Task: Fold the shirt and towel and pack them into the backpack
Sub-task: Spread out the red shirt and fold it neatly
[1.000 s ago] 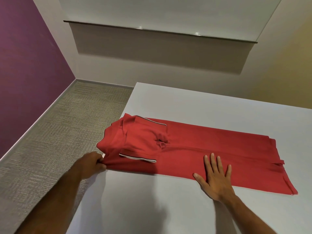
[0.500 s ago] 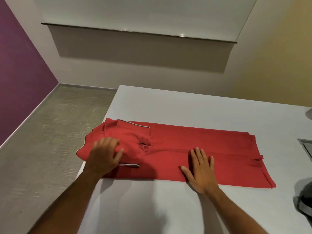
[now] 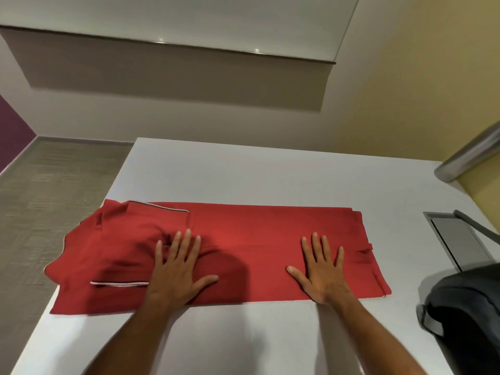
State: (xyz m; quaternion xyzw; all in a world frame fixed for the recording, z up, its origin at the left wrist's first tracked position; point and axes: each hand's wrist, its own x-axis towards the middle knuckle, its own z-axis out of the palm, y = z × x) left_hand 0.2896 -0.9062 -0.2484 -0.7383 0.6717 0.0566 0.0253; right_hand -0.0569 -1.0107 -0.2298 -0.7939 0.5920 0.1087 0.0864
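White counter (image 3: 243, 174) carries a red shirt (image 3: 243, 239); left hand (image 3: 176, 272) and right hand (image 3: 322, 274) press it flat, fingers spread, grip released.

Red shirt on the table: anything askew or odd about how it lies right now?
Yes. The red polo shirt is a neat strip at its right end, but its collar end is rumpled and hangs over the left edge of the white table. Both hands, left and right, press it flat.
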